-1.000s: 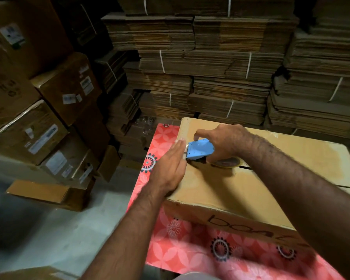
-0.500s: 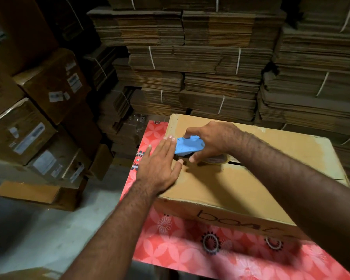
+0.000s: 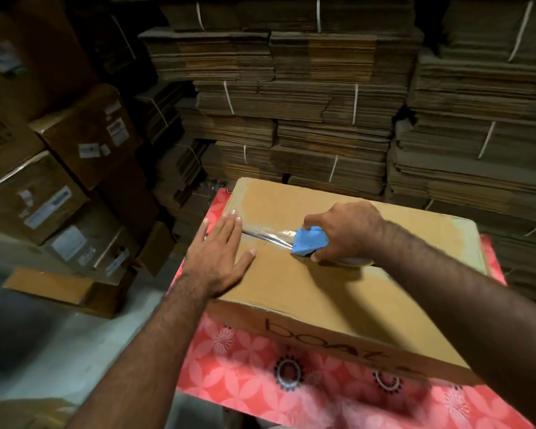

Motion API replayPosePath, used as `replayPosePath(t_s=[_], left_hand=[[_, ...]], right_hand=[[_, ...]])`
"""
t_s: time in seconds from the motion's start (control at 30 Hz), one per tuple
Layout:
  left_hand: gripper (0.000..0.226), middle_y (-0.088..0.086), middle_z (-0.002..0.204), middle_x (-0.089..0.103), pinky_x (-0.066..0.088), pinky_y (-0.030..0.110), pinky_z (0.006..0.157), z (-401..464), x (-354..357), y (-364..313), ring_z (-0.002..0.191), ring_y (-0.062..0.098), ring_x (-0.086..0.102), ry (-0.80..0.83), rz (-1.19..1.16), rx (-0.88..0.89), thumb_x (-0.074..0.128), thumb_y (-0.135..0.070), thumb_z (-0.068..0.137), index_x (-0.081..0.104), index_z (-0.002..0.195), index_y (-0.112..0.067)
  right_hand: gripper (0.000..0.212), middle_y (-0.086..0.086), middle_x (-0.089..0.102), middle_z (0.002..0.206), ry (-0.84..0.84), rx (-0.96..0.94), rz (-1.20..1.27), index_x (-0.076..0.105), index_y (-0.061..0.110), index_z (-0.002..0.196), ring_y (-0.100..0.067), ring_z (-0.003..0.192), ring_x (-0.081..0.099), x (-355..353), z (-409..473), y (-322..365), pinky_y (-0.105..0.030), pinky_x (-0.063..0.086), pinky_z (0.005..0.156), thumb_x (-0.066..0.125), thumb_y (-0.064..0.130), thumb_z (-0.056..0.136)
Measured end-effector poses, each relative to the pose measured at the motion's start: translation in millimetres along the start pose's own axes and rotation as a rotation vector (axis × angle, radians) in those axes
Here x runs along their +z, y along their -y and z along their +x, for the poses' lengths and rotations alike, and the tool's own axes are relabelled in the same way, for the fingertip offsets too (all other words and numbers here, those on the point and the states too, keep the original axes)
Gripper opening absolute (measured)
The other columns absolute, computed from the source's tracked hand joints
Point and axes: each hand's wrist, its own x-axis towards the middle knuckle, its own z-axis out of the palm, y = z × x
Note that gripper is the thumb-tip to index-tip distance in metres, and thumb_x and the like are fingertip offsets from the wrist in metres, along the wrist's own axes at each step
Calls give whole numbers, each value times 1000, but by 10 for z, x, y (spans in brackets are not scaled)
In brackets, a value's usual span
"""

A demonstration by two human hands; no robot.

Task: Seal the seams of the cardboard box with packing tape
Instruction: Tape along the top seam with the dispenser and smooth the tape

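Observation:
A brown cardboard box (image 3: 338, 289) lies on a table with a red flowered cloth (image 3: 260, 376). Its top seam runs left to right across the lid. My right hand (image 3: 344, 230) grips a blue tape dispenser (image 3: 308, 241) with a roll of clear packing tape (image 3: 353, 262) under it, pressed onto the seam near the middle. A shiny strip of tape (image 3: 266, 235) stretches from the dispenser back to the box's left end. My left hand (image 3: 218, 258) lies flat with straight fingers on the lid's left end, over the start of the tape.
Strapped bundles of flattened cardboard (image 3: 307, 103) are stacked high right behind the table. Labelled cartons (image 3: 84, 134) are piled at the left, with a flat carton (image 3: 59, 286) on the grey floor (image 3: 59, 345) below them.
My right hand has pulled the dispenser to the right along the seam, laying out a strip of tape. My left hand has stayed flat at the box's left end.

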Motion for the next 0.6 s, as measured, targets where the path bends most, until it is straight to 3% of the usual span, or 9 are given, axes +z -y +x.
replayPosePath(t_s=[0.2, 0.37, 0.6], left_hand=[[88, 2, 168, -8, -3, 43, 124, 14, -34, -413, 154, 15, -6, 90, -23, 116, -5, -63, 88, 1, 160, -13], [74, 2, 167, -10, 0, 44, 125, 65, 21, -677, 154, 16, -9, 132, -35, 196, 10, -57, 100, -1, 159, -13], [73, 4, 167, -10, -2, 40, 125, 50, 42, -724, 153, 14, -9, 146, -48, 238, 11, -53, 101, -2, 159, -12]], right_hand=[[70, 2, 58, 106, 72, -11, 17, 44, 46, 133, -20, 85, 51, -69, 45, -16, -31, 44, 62, 62, 77, 73], [69, 0, 60, 114, 106, -18, 4, 40, 44, 138, -19, 88, 52, -80, 70, -6, -34, 47, 65, 62, 70, 78], [68, 2, 53, 101, 105, -16, -5, 39, 44, 137, -19, 88, 54, -72, 80, 13, -33, 46, 64, 63, 68, 78]])
